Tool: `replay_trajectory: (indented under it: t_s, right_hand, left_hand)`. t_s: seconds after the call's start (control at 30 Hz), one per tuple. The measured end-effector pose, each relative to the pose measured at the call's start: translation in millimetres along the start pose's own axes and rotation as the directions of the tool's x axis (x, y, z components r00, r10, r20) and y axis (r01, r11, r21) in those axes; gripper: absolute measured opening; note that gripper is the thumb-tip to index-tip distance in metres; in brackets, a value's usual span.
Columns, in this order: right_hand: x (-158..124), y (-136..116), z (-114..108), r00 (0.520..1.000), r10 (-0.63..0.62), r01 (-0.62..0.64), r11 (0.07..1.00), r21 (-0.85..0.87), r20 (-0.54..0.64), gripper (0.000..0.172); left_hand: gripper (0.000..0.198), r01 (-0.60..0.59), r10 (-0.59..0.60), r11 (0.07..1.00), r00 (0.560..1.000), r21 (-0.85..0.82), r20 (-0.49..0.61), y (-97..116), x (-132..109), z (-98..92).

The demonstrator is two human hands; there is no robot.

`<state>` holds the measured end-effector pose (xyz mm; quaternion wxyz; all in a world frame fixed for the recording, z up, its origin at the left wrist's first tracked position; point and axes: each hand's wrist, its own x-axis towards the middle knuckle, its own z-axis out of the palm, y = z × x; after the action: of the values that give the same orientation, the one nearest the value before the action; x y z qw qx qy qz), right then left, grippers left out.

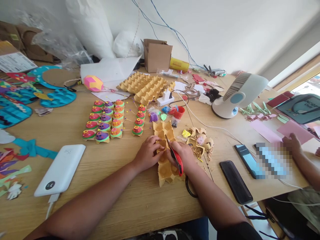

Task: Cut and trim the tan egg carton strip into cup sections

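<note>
Fingers point(176, 147) grip red knife point(178, 162) over wooden table point(147, 204), white wall point(225, 30) beyond

Lighting: bright, diffuse daylight, entering from the window point(310, 87) at right, where the view outside is washed out. The wall point(212, 33) is pale and low in contrast. Shadows on the table point(112, 186) are soft; the space beneath is darker. Glare noted on one phone point(246, 158). The egg tray point(165, 168) is legible, fine detail soft. Wide-angle stretching at edges. Mosaic pixelation covers an area at right.
</note>
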<state>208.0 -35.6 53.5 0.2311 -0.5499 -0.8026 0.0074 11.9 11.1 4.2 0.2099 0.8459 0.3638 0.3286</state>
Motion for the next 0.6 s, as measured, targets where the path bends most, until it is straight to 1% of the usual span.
replay_trajectory:
  t_s: [0.2,0.37,0.53,0.6]
  right_hand:
    - [1.6,-6.9,-1.4,1.000,0.004,-0.003,1.000,-0.009,0.014,0.015]
    - [2.8,-6.4,1.4,0.999,0.044,-0.044,0.999,-0.014,0.015,0.014]
    - [0.1,-3.4,2.8,0.999,0.033,-0.033,0.999,-0.010,0.016,0.018]
    - [-0.4,-3.3,2.8,0.998,0.053,-0.052,0.999,-0.011,0.021,0.017]
  left_hand:
    - [0.011,-0.009,0.009,1.000,1.000,0.004,0.004,0.2,0.7,0.5]
    - [0.015,-0.010,0.010,1.000,1.000,-0.012,0.001,1.4,1.6,0.5]
    - [0.008,-0.001,0.001,1.000,1.000,-0.026,0.009,0.6,0.9,1.6]
    - [0.008,0.000,0.000,0.999,1.000,-0.033,0.004,0.2,0.8,1.9]
